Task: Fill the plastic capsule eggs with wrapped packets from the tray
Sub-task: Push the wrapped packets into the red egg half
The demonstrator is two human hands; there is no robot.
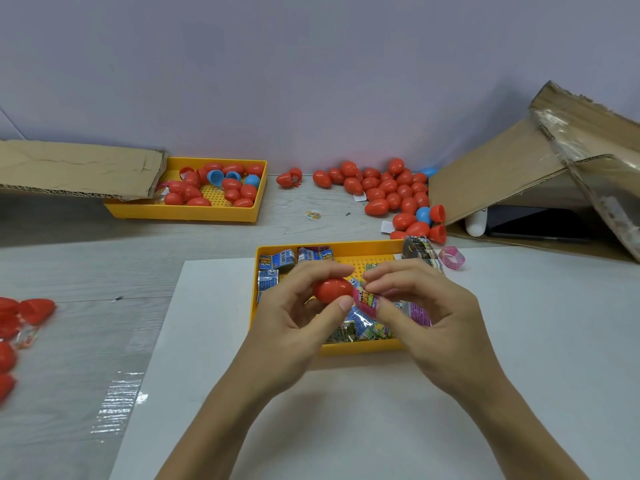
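My left hand (298, 306) grips a red capsule egg (331, 289) between thumb and fingers, its open end turned to the right. My right hand (415, 303) pinches a pink wrapped packet (367, 301) right at the egg's mouth. Both hands hover over the near yellow tray (346, 349), which holds several blue, green and pink wrapped packets (280, 259). My hands hide the middle of that tray.
A second yellow tray (194, 213) at the back left holds red and blue eggs under a cardboard flap (76, 171). A pile of red eggs (388, 188) lies at the back right beside an open cardboard box (519, 168). More red eggs (20, 313) lie at the left edge.
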